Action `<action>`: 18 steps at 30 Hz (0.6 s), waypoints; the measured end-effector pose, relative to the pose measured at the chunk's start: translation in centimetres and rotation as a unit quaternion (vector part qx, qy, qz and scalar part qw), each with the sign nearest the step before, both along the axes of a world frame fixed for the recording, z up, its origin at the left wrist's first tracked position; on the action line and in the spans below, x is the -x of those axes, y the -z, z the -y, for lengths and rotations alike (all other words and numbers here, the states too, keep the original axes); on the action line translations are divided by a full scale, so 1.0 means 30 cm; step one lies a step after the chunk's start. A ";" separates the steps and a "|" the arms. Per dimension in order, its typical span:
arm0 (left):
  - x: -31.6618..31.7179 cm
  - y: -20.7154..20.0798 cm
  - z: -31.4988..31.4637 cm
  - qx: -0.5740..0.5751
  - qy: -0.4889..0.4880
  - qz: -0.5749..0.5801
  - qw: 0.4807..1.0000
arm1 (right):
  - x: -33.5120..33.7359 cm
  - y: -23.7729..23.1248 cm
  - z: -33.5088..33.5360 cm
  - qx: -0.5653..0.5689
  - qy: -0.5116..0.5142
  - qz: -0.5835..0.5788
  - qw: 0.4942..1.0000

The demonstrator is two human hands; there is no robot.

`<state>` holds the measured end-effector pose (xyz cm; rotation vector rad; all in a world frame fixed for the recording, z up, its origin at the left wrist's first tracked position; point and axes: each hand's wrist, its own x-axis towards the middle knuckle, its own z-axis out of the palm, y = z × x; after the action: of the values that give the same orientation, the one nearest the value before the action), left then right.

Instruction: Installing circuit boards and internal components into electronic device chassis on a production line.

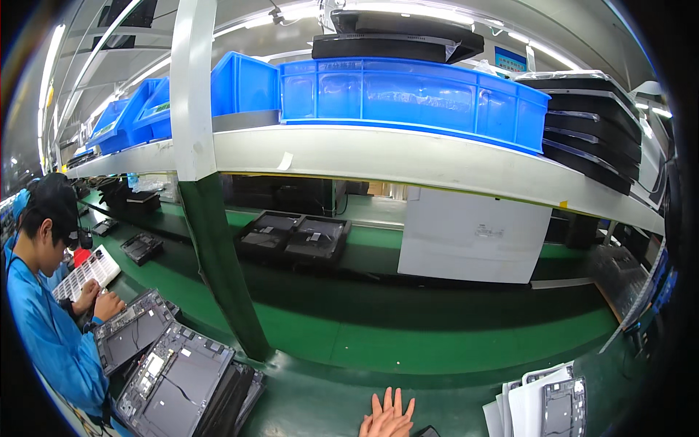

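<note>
My left hand (381, 425) and my right hand (397, 401) overlap at the bottom edge, above the green work surface (320, 397). The left one appears to lie over the right, whose fingers stretch away from me, slightly apart. Neither holds anything that I can see; wrists and forearms fall outside the picture. Just right of them, a small dark object (427, 432) is cut off by the edge, its kind unclear. Further right stands a stack of silver and white laptop casing parts (531, 404). To the left are piled opened laptop bases (177, 382) with exposed circuit boards.
A co-worker in blue (54, 320) handles something small over a white tray (91, 273) at far left. A green post (222, 269) rises beside the laptop bases. Overhead, a shelf (378, 142) carries blue bins (415, 95). Behind the conveyor stand a white board (473, 240) and black trays (295, 237).
</note>
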<state>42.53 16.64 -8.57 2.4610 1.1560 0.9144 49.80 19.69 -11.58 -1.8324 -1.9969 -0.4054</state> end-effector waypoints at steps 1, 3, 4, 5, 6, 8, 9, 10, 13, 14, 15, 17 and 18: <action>-0.002 -0.001 0.003 0.001 -0.001 0.000 1.000 | -0.002 0.000 0.004 0.001 0.001 0.000 1.000; 0.004 -0.008 0.002 0.015 0.007 0.008 1.000 | -0.001 0.001 0.007 0.001 0.001 -0.001 1.000; 0.005 -0.008 0.001 0.015 0.006 0.008 1.000 | 0.000 0.000 0.009 0.002 0.002 -0.002 1.000; 0.001 -0.008 0.004 0.012 0.001 0.013 1.000 | -0.001 0.002 0.013 0.003 0.002 -0.002 1.000; -0.002 -0.011 0.007 0.009 -0.004 0.019 1.000 | -0.001 0.001 0.018 0.003 0.001 -0.001 1.000; -0.012 -0.035 0.008 0.004 -0.014 0.026 1.000 | -0.001 0.003 0.019 0.004 0.000 -0.002 1.000; -0.018 -0.044 0.008 -0.003 -0.023 0.033 0.999 | -0.001 0.007 0.023 0.004 0.001 -0.003 1.000; -0.018 -0.038 0.009 0.000 -0.023 0.034 0.999 | -0.002 0.010 0.026 0.006 0.000 -0.002 1.000; -0.012 -0.016 0.008 0.015 -0.001 0.021 1.000 | -0.006 0.018 0.033 0.007 0.005 -0.005 1.000; -0.008 -0.014 0.005 0.013 0.001 0.021 1.000 | -0.007 0.017 0.035 0.008 0.005 -0.007 1.000; -0.006 -0.011 -0.001 0.011 0.002 0.022 1.000 | -0.007 0.016 0.032 0.008 0.004 -0.009 1.000; 0.001 -0.004 -0.002 0.008 -0.004 0.020 1.000 | -0.001 0.009 0.024 0.008 -0.005 -0.012 1.000; 0.005 -0.005 -0.003 0.007 -0.007 0.020 1.000 | 0.001 0.005 0.016 0.010 -0.011 -0.014 1.000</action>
<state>42.39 16.72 -8.44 2.4161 1.1628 0.9519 49.78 19.21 -11.72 -1.8156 -2.0070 -0.3523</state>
